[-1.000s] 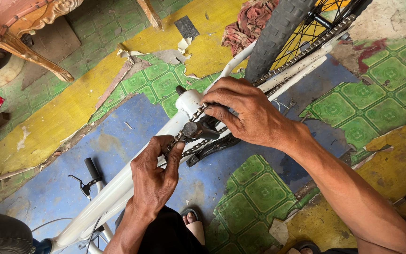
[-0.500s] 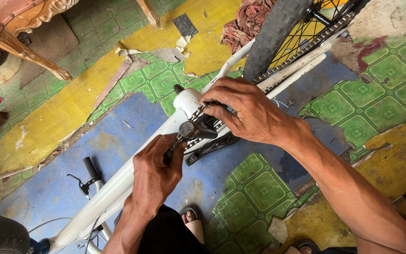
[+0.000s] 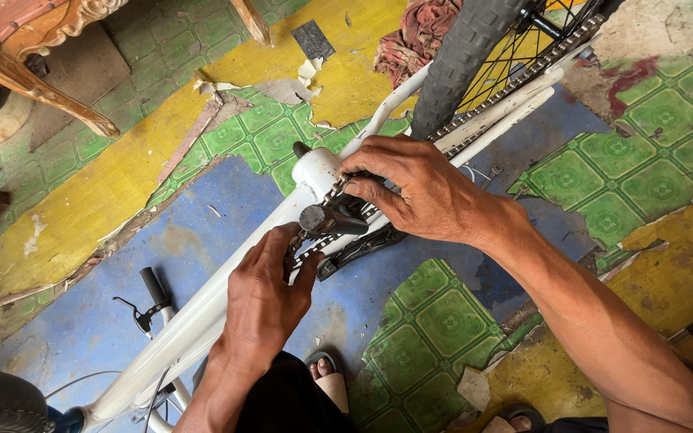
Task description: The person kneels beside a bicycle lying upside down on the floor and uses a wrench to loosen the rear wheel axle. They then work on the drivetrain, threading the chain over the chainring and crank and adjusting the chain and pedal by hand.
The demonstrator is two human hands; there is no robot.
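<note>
My left hand (image 3: 262, 301) pinches the chain (image 3: 308, 248) at the white frame's (image 3: 202, 313) crank (image 3: 338, 218), my right hand (image 3: 419, 188) curled over it, seating links; next needs steady tension, I judge.

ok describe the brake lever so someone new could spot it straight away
Start at the white bike frame lying across the blue floor patch. Follow it down left to the black handlebar grip. The brake lever is the thin black curved piece just left of it, slimmer than the stubby grip.
</note>
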